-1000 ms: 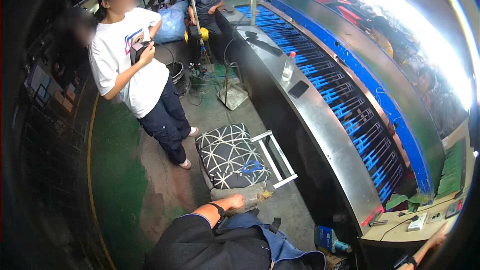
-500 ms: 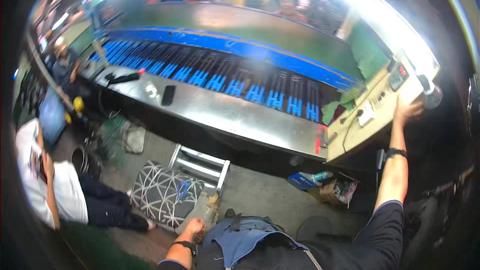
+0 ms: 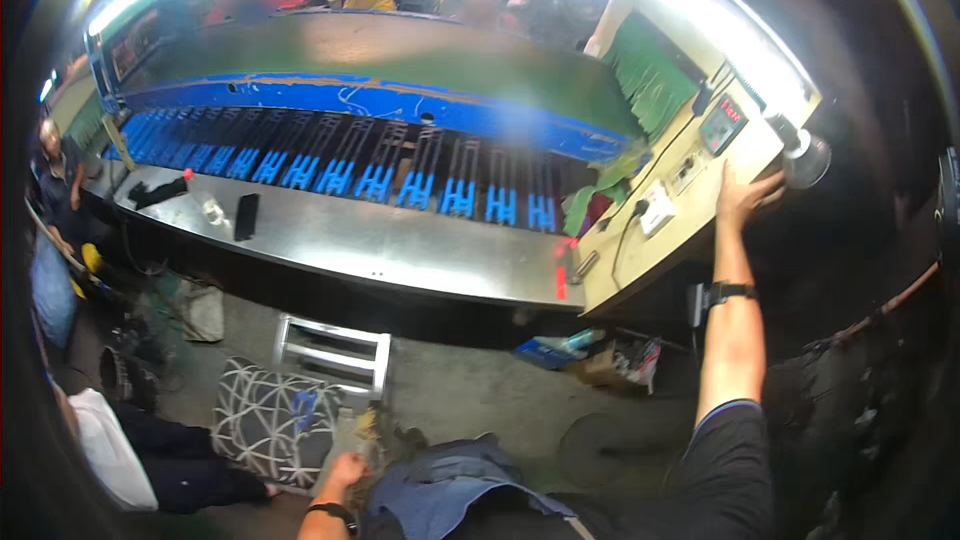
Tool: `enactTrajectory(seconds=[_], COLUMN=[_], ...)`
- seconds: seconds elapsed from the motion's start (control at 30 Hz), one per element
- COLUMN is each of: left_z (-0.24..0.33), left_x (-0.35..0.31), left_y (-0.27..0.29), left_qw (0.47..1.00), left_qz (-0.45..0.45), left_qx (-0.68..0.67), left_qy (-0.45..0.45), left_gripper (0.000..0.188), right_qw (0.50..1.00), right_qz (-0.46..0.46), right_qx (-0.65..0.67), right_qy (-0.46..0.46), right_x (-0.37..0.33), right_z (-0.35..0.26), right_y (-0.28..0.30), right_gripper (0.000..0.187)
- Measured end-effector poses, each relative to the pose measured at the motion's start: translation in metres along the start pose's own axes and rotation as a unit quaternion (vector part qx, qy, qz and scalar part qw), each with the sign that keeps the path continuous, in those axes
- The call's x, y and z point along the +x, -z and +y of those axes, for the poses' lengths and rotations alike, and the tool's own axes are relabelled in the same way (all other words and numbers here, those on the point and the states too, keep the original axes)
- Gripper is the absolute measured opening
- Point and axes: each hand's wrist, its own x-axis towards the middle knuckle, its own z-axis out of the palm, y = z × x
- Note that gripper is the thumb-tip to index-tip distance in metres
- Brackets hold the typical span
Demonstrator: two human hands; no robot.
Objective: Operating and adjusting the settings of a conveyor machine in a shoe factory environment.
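My right arm reaches out to the cream panel (image 3: 640, 240) at the machine's right end. My right hand (image 3: 748, 200) is at the panel's outer edge with its fingers stretched out, just below a lamp bulb (image 3: 806, 162). Above the hand, the panel carries a small controller with a red display (image 3: 722, 126). Down at lower centre, my left hand (image 3: 348, 470) is curled closed beside a patterned cushion (image 3: 270, 415); whatever it may hold is hidden. A worn tan piece (image 3: 358, 432) lies just beyond it.
A long machine holds rows of blue-tipped prongs (image 3: 340, 175) behind a metal ledge (image 3: 400, 250). On the ledge lies a black phone (image 3: 246, 217). Below are a metal step frame (image 3: 335, 350) and a cardboard box (image 3: 600, 365). A person in white (image 3: 105, 450) is at left; others are beyond.
The view has swung to the right, so the machine and floor items appear farther left. My right hand stays at the panel's edge, and my left hand remains curled by the cushion.
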Motion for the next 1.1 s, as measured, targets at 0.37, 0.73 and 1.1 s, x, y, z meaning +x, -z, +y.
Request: enactTrajectory(seconds=[0.37, 0.73, 1.1], left_z=[0.018, 0.006, 0.010], left_x=[0.002, -0.004, -0.007], left_y=[-0.015, -0.015, -0.015], left_qw=[0.998, 0.998, 0.990], left_qz=[-0.003, 0.014, 0.001], left_qx=[-0.061, -0.052, -0.137], left_qy=[0.027, 0.025, 0.027], left_gripper=[0.022, 0.021, 0.017], right_qw=[1.000, 0.996, 1.000], right_qz=[0.012, -0.039, -0.020], right_qx=[-0.001, 0.075, 0.018], right_qy=[0.020, 0.012, 0.011], right_x=[0.000, 0.002, 0.002], right_z=[0.002, 0.001, 0.005], right_y=[0.000, 0.003, 0.001], right_gripper=[0.117, 0.120, 0.120])
